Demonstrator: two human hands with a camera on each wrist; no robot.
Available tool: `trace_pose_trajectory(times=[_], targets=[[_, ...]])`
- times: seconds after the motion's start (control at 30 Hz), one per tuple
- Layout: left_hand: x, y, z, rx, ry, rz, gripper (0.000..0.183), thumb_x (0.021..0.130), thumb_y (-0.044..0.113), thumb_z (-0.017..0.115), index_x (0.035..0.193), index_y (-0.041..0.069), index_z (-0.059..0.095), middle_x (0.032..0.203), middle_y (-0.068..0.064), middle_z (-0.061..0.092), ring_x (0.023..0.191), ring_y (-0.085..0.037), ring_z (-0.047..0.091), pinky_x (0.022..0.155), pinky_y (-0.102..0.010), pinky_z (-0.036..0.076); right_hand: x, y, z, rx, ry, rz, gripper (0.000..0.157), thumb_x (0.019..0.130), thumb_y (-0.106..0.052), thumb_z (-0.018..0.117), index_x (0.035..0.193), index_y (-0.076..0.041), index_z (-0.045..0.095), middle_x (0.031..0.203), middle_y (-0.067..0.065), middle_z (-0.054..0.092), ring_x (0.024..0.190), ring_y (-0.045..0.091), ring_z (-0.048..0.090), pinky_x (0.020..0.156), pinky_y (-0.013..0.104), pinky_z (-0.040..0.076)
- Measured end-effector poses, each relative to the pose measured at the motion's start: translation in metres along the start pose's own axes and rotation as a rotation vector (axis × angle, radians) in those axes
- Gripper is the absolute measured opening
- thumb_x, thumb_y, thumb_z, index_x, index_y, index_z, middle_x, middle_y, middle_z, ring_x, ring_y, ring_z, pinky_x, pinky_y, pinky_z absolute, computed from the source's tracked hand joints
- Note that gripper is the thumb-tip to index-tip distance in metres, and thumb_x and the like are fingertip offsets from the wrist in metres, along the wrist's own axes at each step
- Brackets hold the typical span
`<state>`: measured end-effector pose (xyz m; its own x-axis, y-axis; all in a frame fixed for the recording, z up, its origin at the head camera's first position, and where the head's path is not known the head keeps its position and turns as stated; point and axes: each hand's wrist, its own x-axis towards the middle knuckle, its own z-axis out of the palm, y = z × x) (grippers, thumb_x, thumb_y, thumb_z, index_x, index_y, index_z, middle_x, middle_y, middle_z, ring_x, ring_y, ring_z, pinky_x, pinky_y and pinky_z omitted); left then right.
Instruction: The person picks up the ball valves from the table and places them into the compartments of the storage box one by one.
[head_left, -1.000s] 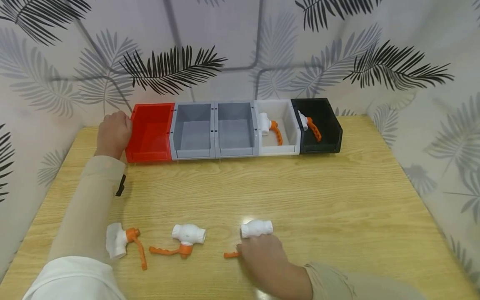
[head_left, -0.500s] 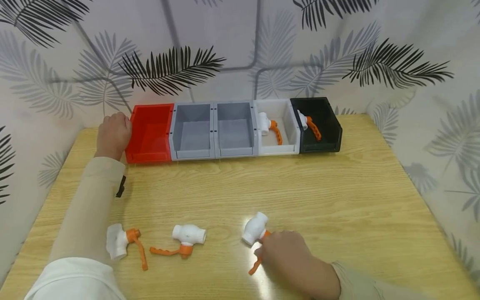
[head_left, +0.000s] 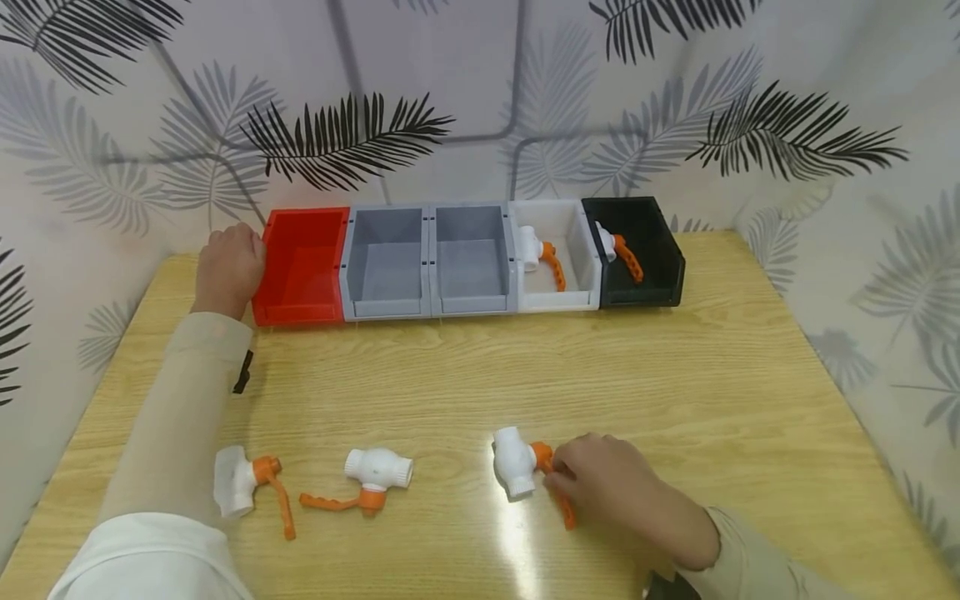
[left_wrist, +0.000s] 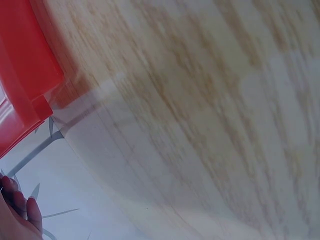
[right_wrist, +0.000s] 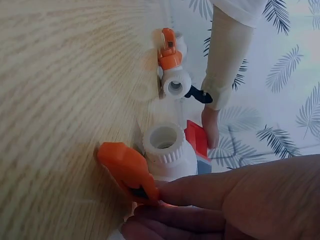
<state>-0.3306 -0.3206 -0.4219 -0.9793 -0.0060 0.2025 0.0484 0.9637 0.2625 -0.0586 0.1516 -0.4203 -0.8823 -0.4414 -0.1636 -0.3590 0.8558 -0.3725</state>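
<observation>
My right hand [head_left: 611, 483] pinches the orange handle of a white ball valve [head_left: 514, 461] at the front middle of the table. In the right wrist view, thumb and fingers meet at the orange handle [right_wrist: 130, 172], and the valve's round ribbed opening shows behind it. My left hand [head_left: 228, 265] lies beside the left wall of the red bin [head_left: 300, 312], its fingers loosely curled with nothing seen in them. A second ball valve [head_left: 379, 469] lies left of the held one. Farther left, near my left sleeve, lies a third ball valve [head_left: 238, 483].
Two grey bins [head_left: 387, 308] [head_left: 472, 306], a white bin [head_left: 558, 299] and a black bin [head_left: 641, 296] continue the row from the red one along the back. The white and black bins each contain a ball valve. A leaf-patterned backdrop [head_left: 465, 75] rises behind the table [head_left: 675, 392].
My right hand has moved right and turned the ball valve about a quarter, so its handle now points right and toward me. My left hand and the other valves have stayed put.
</observation>
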Motion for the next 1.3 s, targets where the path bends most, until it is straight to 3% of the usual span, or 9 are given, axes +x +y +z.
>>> trace_pose_trajectory(times=[0.17, 0.4, 0.53, 0.9, 1.17, 1.3], targets=[[-0.001, -0.001, 0.0, 0.005, 0.004, 0.003, 0.039, 0.097, 0.022, 0.021, 0.096, -0.008, 0.047, 0.092, -0.028, 0.051, 0.087, -0.046, 0.042, 0.077, -0.058, 0.036, 0.0, 0.001, 0.001, 0.059, -0.03, 0.018, 0.03, 0.083, -0.022, 0.068, 0.059, -0.019, 0.05, 0.053, -0.011, 0.04, 0.049, 0.004, 0.034, 0.044, 0.022, 0.028], [-0.002, -0.002, 0.001, -0.001, 0.016, 0.019, 0.039, 0.097, 0.021, 0.021, 0.094, -0.008, 0.046, 0.09, -0.028, 0.05, 0.086, -0.046, 0.042, 0.076, -0.058, 0.036, 0.006, 0.007, 0.0, 0.078, 0.003, 0.068, 0.002, 0.078, -0.009, 0.066, 0.079, -0.008, 0.067, 0.067, -0.006, 0.055, 0.06, 0.008, 0.046, 0.055, 0.026, 0.041], [-0.001, -0.001, 0.001, -0.003, 0.013, 0.014, 0.038, 0.098, 0.022, 0.021, 0.091, -0.006, 0.046, 0.088, -0.027, 0.05, 0.085, -0.046, 0.042, 0.075, -0.058, 0.036, 0.009, 0.011, 0.001, 0.093, 0.024, 0.08, 0.009, 0.075, -0.007, 0.064, 0.083, -0.007, 0.068, 0.07, -0.005, 0.056, 0.061, 0.009, 0.046, 0.056, 0.026, 0.042], [0.002, -0.003, 0.001, 0.006, -0.007, -0.002, 0.04, 0.098, 0.023, 0.021, 0.092, -0.007, 0.046, 0.09, -0.027, 0.05, 0.086, -0.046, 0.042, 0.078, -0.058, 0.036, 0.013, 0.013, 0.001, 0.091, 0.03, 0.09, 0.005, 0.078, -0.007, 0.068, 0.083, -0.008, 0.067, 0.071, -0.005, 0.056, 0.063, 0.009, 0.047, 0.058, 0.028, 0.043], [0.0, -0.001, -0.001, 0.012, -0.013, -0.014, 0.039, 0.097, 0.022, 0.021, 0.094, -0.007, 0.046, 0.092, -0.027, 0.05, 0.088, -0.045, 0.042, 0.08, -0.058, 0.036, 0.014, 0.015, 0.002, 0.084, 0.071, 0.011, 0.005, 0.077, -0.007, 0.069, 0.082, -0.008, 0.069, 0.07, -0.006, 0.056, 0.061, 0.006, 0.045, 0.056, 0.024, 0.041], [-0.002, 0.001, -0.001, 0.018, 0.001, -0.009, 0.039, 0.097, 0.022, 0.02, 0.094, -0.007, 0.046, 0.091, -0.028, 0.05, 0.087, -0.045, 0.042, 0.079, -0.058, 0.036, 0.013, 0.018, 0.002, 0.107, 0.05, -0.013, 0.004, 0.077, -0.006, 0.07, 0.081, -0.008, 0.068, 0.071, -0.006, 0.057, 0.061, 0.006, 0.047, 0.056, 0.023, 0.042]])
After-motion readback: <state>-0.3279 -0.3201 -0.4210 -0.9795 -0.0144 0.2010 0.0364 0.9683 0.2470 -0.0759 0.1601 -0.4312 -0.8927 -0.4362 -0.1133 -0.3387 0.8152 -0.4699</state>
